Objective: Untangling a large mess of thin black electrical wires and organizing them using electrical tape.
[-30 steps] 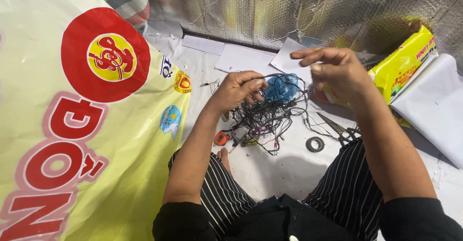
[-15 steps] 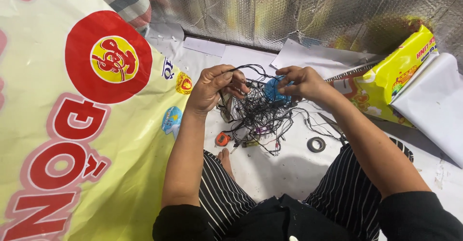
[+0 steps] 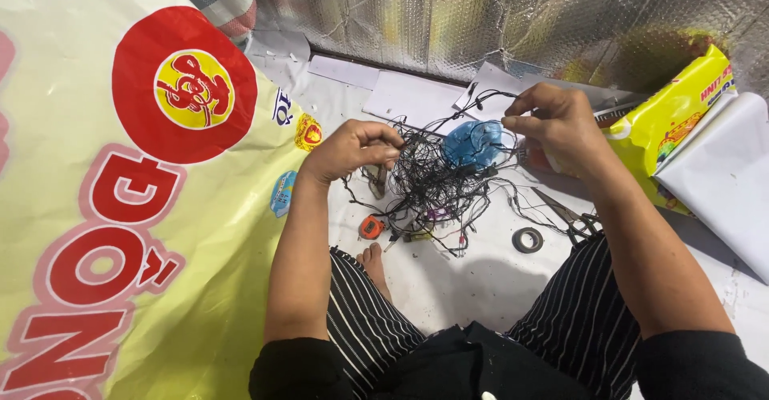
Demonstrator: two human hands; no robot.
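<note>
Silver foil wall stands behind the white floor. My left hand and right hand are closed, pinching the tangled black wire between them, above the floor.

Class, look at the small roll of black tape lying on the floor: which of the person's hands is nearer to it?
Right. The right hand is up above the roll of black tape; the left hand is far across the tangle of black wire.

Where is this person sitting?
Probably on the floor of a home workspace or small workshop: silver bubble foil lines the wall, and a tangle of thin black wires, scissors and a tape roll lie on the white floor covering.
</note>
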